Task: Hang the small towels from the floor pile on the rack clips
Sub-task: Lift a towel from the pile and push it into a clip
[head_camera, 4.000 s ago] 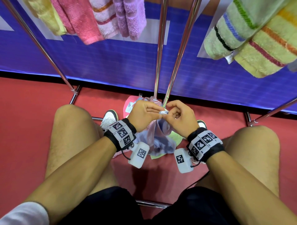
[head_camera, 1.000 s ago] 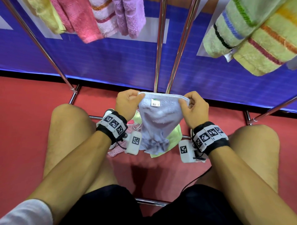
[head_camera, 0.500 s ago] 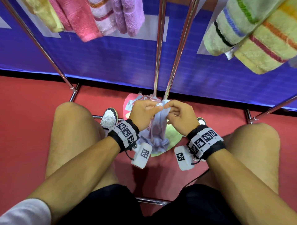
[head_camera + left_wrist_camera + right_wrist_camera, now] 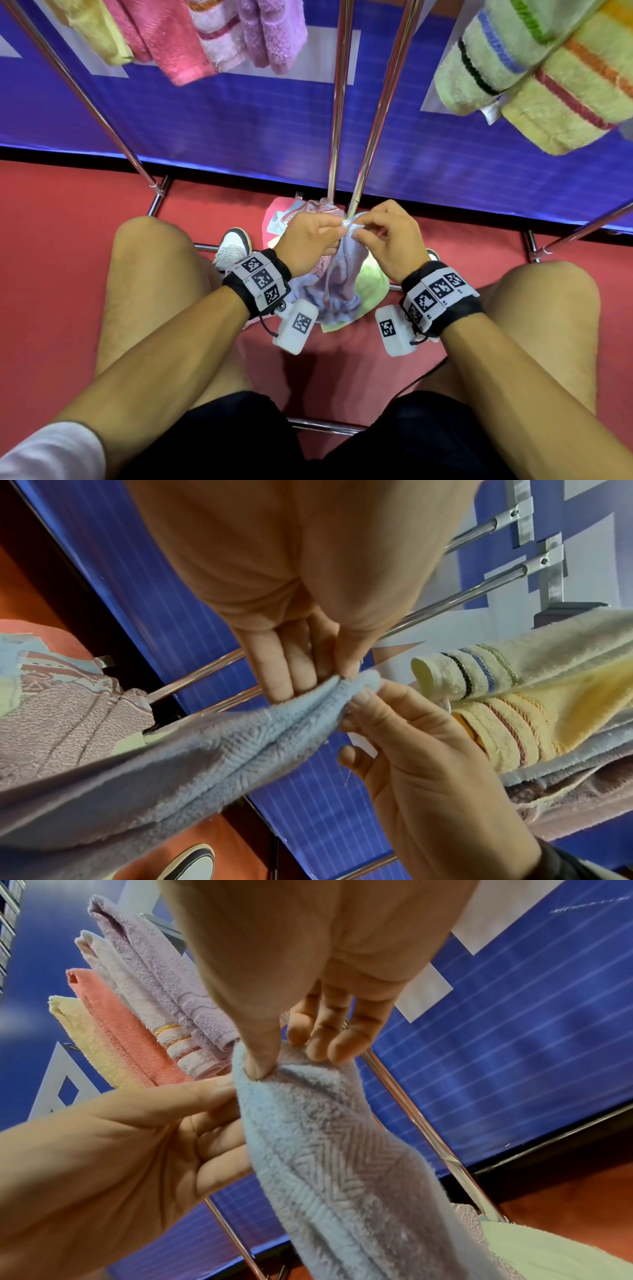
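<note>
A pale lavender-blue small towel hangs between my knees, its top edge bunched together. My left hand and right hand meet at that edge, and both pinch it between thumb and fingers. The left wrist view shows the towel gripped under the left fingers. In the right wrist view my right thumb presses into the towel. Under it on the red floor lies the pile: a pink towel and a light green one. No clip is visible.
Two chrome rack poles rise just behind my hands, and a slanted one stands to the left. Pink and purple towels hang top left, striped green and yellow towels top right. A blue wall panel runs behind.
One second ago the towel was stretched wide between my hands. Since then my hands have come together and gathered its top edge into one bunch, lower and nearer the poles.
</note>
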A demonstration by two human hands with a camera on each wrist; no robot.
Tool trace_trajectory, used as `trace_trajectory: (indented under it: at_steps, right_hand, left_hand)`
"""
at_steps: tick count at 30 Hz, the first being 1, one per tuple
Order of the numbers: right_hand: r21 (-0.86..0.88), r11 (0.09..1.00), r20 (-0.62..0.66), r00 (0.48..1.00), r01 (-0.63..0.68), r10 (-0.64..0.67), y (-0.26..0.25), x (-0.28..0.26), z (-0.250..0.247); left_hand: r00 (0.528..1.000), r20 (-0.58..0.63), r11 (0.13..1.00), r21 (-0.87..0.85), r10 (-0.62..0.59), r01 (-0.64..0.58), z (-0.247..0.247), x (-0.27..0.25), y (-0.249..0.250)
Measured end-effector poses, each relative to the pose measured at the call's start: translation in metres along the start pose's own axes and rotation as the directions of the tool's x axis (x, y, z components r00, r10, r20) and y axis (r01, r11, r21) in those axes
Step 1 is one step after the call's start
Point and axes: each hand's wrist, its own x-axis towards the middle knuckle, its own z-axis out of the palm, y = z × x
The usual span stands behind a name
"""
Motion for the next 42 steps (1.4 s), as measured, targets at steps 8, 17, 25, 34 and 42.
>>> trace_trajectory:
  at_steps: [8, 17, 25, 34, 42]
  right_hand:
    - [-0.035, 0.996, 0.060, 0.995, 0.078, -0.076, 0.001, -0.002, 0.004]
    - [-0.096, 0.993, 0.029, 0.997, 0.068, -0.065, 0.007, -0.001, 0.003]
    - [-0.112, 0.991, 0.040, 0.997, 0.067, -0.063, 0.007, -0.004, 0.001]
    - [0.179, 0.971, 0.072, 0.986, -0.161, 0.150, 0.007, 0.002, -0.004]
    - [0.328, 0.934, 0.048, 0.990, -0.139, 0.130, -0.001, 0.006, -0.010]
  left_hand:
    - [0.998, -0.042, 0.997, 0.063, 0.037, -0.034, -0.002, 0.002, -0.005]
    - [0.994, 0.054, 0.968, 0.229, 0.091, -0.101, -0.005, 0.001, -0.007]
    - [0.993, 0.074, 0.964, 0.244, 0.094, -0.110, -0.010, 0.003, -0.009]
    - [0.979, 0.096, 0.980, 0.072, 0.177, -0.184, -0.016, 0.002, 0.005]
    - [0.973, -0.027, 0.973, 0.000, 0.231, -0.231, -0.024, 0.008, 0.008]
